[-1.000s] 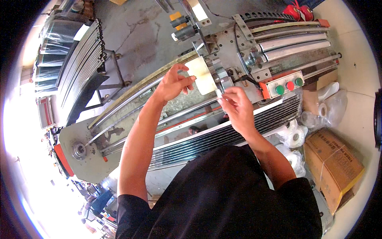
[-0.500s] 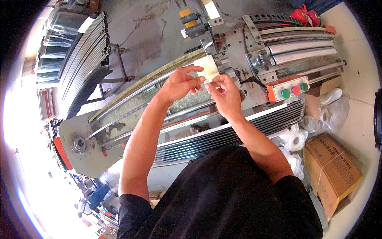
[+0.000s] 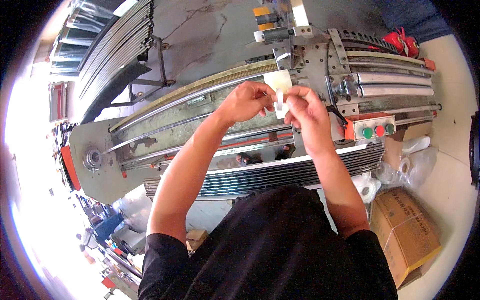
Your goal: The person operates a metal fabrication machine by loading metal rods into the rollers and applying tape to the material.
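Observation:
A small white ring-shaped piece (image 3: 279, 99), resembling a narrow tape roll, is held up between my two hands. My left hand (image 3: 246, 103) pinches at its left side with thumb and forefinger. From the other side my right hand (image 3: 309, 112) grips it with bent fingers, the thumb lying along it. Directly behind the ring is a cream-coloured plate (image 3: 278, 79) on the long machine (image 3: 207, 114). My fingertips hide part of the ring and the lower plate.
Nearer my body, dark slender rods (image 3: 260, 175) lie side by side. At right sits a button box (image 3: 374, 129) with green and red buttons. A cardboard carton (image 3: 402, 225) and plastic-wrapped rolls (image 3: 367, 187) stand right. More rods (image 3: 117, 42) rest on a rack far left.
The view has shifted, so the machine appears further right. My right hand has turned and closed further, and the white ring now shows between my fingers.

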A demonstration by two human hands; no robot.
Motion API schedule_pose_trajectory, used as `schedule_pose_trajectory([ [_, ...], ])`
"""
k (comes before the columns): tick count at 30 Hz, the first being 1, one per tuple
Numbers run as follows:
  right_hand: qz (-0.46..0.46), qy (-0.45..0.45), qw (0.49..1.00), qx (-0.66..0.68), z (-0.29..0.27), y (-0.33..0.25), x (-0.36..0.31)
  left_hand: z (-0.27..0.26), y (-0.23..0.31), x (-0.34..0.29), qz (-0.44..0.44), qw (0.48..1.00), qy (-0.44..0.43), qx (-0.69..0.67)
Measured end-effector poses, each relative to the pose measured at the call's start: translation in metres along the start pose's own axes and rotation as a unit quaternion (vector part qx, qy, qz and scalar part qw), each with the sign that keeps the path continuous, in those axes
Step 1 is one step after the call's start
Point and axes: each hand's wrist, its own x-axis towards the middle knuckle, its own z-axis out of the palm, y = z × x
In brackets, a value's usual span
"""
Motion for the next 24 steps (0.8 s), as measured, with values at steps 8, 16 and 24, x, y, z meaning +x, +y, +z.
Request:
schedule_pose_trajectory([
  [8,0.171,-0.015,0.983,-0.065,-0.029,0.009,0.046,-0.002,0.006,-0.009,-0.013,1.0,0.006,-0.013],
  [16,0.122,-0.053,0.985,-0.111,-0.018,-0.016,0.003,-0.001,0.008,-0.011,-0.016,0.999,0.036,0.028],
  [24,0.201,-0.01,0.969,-0.147,-0.034,0.008,0.051,0.0,0.014,-0.014,-0.007,0.997,0.046,0.053],
])
